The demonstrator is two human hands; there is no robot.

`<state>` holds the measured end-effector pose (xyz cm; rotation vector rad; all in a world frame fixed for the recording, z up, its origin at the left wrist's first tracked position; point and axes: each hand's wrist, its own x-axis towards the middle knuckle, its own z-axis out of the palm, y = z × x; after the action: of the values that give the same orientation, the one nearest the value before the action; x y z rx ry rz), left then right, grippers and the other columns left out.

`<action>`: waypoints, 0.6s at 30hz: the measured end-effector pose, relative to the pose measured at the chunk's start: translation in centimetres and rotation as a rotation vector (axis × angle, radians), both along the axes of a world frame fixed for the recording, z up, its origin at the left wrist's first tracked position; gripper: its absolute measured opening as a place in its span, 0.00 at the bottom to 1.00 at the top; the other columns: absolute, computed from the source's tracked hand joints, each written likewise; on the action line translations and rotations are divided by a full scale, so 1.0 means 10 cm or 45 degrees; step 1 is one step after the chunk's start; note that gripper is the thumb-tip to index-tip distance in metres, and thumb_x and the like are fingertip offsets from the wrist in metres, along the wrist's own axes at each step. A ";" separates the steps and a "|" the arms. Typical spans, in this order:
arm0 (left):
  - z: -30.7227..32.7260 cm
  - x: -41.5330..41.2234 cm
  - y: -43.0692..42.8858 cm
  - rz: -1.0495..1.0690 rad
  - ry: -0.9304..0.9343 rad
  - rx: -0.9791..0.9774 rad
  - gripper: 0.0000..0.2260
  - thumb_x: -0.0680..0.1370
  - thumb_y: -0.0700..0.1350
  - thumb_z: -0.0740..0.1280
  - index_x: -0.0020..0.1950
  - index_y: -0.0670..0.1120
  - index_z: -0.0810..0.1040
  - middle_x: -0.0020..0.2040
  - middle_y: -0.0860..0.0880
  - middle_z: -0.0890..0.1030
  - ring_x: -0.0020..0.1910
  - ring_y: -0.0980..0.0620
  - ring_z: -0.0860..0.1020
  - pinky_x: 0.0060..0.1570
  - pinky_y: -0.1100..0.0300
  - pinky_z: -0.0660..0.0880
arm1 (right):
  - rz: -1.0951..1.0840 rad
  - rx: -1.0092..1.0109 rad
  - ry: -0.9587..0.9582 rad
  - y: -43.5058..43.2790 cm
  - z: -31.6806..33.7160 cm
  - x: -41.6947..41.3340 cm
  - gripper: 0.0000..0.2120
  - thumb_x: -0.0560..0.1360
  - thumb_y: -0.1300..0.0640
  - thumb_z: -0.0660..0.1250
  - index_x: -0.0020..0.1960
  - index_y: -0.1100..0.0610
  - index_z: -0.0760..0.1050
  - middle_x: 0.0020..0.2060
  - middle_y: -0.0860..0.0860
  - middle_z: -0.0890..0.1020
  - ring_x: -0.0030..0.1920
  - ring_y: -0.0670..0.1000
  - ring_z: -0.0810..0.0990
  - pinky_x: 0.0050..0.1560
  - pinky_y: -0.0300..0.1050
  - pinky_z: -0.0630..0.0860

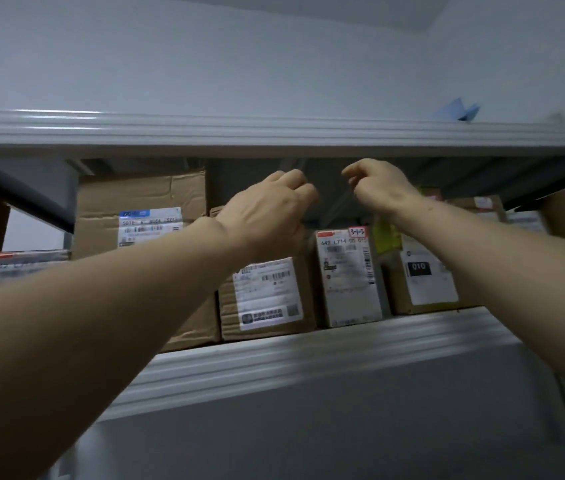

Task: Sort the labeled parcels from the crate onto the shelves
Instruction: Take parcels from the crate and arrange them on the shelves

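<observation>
A person reaches both arms into a storeroom rack, where labelled parcels stand in a row on the grey metal shelf (309,355); the crate they come from is out of view. At far left a low carton (14,271) carries a red-topped label too blurred to read. Next to it a tall carton (142,202) shows a blue-headed waybill whose first line appears to begin "501E". The left hand (267,209), fingers curled, is raised over a squat carton (263,299) whose white label bears barcodes, a QR code and a black band of Chinese characters too small to read. Beside it a narrow carton (347,282) reads "647 L714" and wears a handwritten red-edged tag, seemingly "3-1-3", probably a shelf code. The right hand (378,188), fingers likewise curled, sits just under the upper shelf (274,133); whether either hand pinches anything in the dark gap between them cannot be told. Under the right forearm a wide carton (423,271) shows "010" in white on black beside a yellow-green sticker (386,237). To place well, the sorter should likely match each parcel's tag to the row, slide it in square with its label facing out, and keep knuckles clear of the upper shelf's edge. A blue object (458,110) lies on that upper shelf at right.
</observation>
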<state>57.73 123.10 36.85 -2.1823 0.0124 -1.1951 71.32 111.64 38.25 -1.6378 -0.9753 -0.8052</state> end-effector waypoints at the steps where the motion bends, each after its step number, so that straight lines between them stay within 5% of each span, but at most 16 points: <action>1: 0.01 0.11 -0.11 -0.008 0.014 -0.039 0.19 0.78 0.44 0.61 0.69 0.48 0.68 0.66 0.48 0.69 0.64 0.48 0.68 0.57 0.53 0.73 | -0.035 0.030 -0.007 -0.07 -0.03 0.06 0.22 0.75 0.67 0.56 0.67 0.55 0.70 0.64 0.54 0.74 0.65 0.54 0.71 0.64 0.49 0.70; 12: 0.02 0.99 -0.58 0.345 0.264 -0.419 0.19 0.79 0.51 0.59 0.69 0.51 0.67 0.64 0.45 0.70 0.62 0.42 0.71 0.58 0.46 0.72 | 0.014 0.232 0.007 -0.39 -0.37 0.33 0.14 0.74 0.67 0.60 0.56 0.57 0.76 0.51 0.55 0.80 0.54 0.56 0.78 0.56 0.56 0.77; 15: 0.00 1.03 -0.58 0.387 0.312 -0.414 0.16 0.80 0.49 0.58 0.67 0.49 0.72 0.61 0.45 0.74 0.57 0.44 0.74 0.52 0.52 0.73 | -0.023 0.042 0.174 -0.36 -0.53 0.23 0.13 0.73 0.67 0.58 0.54 0.63 0.77 0.48 0.58 0.80 0.50 0.58 0.80 0.51 0.58 0.79; 18: -0.03 0.99 -0.60 0.403 0.334 -0.401 0.16 0.80 0.45 0.57 0.66 0.45 0.72 0.61 0.44 0.77 0.58 0.44 0.75 0.55 0.52 0.74 | -0.090 -0.192 0.271 -0.35 -0.66 0.11 0.08 0.72 0.67 0.56 0.40 0.61 0.72 0.38 0.55 0.74 0.44 0.58 0.76 0.41 0.46 0.76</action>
<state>67.58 117.09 36.58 -2.4833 -0.4204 -0.7685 72.43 108.12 31.63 -1.8549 -0.8474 -0.6005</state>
